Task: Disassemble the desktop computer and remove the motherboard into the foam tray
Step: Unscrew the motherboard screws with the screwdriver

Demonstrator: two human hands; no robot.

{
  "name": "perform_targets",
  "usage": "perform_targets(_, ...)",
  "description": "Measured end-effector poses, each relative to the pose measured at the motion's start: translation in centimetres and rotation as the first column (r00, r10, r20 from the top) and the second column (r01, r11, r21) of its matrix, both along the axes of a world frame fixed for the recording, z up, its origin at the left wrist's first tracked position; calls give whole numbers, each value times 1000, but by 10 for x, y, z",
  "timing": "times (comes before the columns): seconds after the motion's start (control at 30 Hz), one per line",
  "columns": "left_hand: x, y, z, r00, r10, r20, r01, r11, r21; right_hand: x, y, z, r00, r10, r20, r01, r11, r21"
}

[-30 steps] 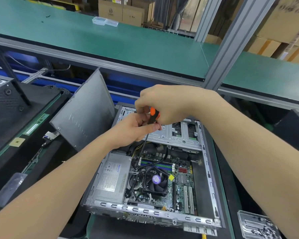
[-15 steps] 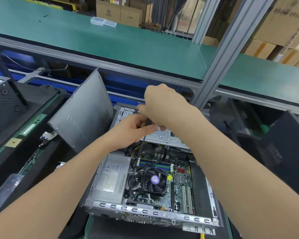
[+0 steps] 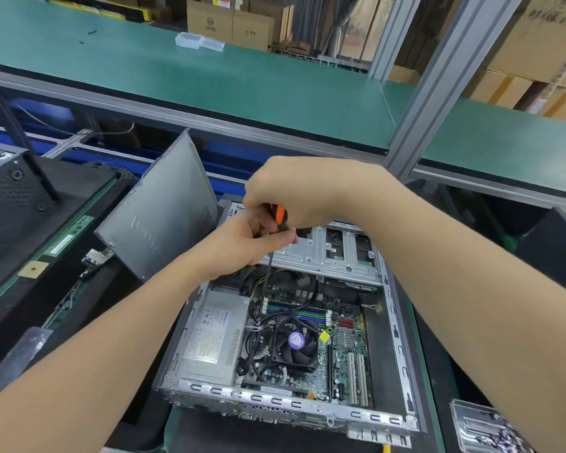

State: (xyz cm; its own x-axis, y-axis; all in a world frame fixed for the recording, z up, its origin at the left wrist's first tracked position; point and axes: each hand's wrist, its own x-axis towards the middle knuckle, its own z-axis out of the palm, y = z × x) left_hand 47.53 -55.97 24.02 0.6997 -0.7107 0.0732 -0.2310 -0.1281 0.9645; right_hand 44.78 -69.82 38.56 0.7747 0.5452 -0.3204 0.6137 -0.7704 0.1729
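Note:
An open desktop case (image 3: 391, 325) lies flat in front of me. Inside it sits the green motherboard (image 3: 347, 341) with a black CPU fan (image 3: 295, 343), and a silver power supply (image 3: 209, 335) fills its left side. My right hand (image 3: 301, 191) is closed from above on the orange-and-black handle of a screwdriver (image 3: 280, 217). Its thin shaft runs down to the board's far left corner by the memory slots. My left hand (image 3: 252, 238) pinches the screwdriver just under the handle. A silver drive cage (image 3: 324, 256) spans the far end of the case.
The removed grey side panel (image 3: 164, 214) leans upright against the case's left. Another dark computer case (image 3: 10, 207) lies further left, with loose memory sticks (image 3: 69, 237) beside it. A clear plastic tray (image 3: 481, 426) sits at the lower right. A green shelf (image 3: 209, 80) overhangs behind.
Both hands stay on the screwdriver over the case's far left corner. The orange handle, hidden half a second ago, shows again under my right hand. My view has shifted slightly.

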Motion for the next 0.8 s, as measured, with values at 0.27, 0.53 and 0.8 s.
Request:
perform_targets(0.27, -6, -1, 0, 999, -21, -46, 20, 1000, -20, -3, -3, -8, 999, 20, 39, -22, 999, 38)
perform_targets(0.53, -10, -12, -1, 1000, 28, -3, -28, 999, 26, -21, 6, -2, 833, -461, 306, 422, 887, 187)
perform_targets(0.8, -7, -6, 1, 996, 26, 80, -27, 1000, 15, -14, 8, -26, 817, -553, 163, 480, 809, 338)
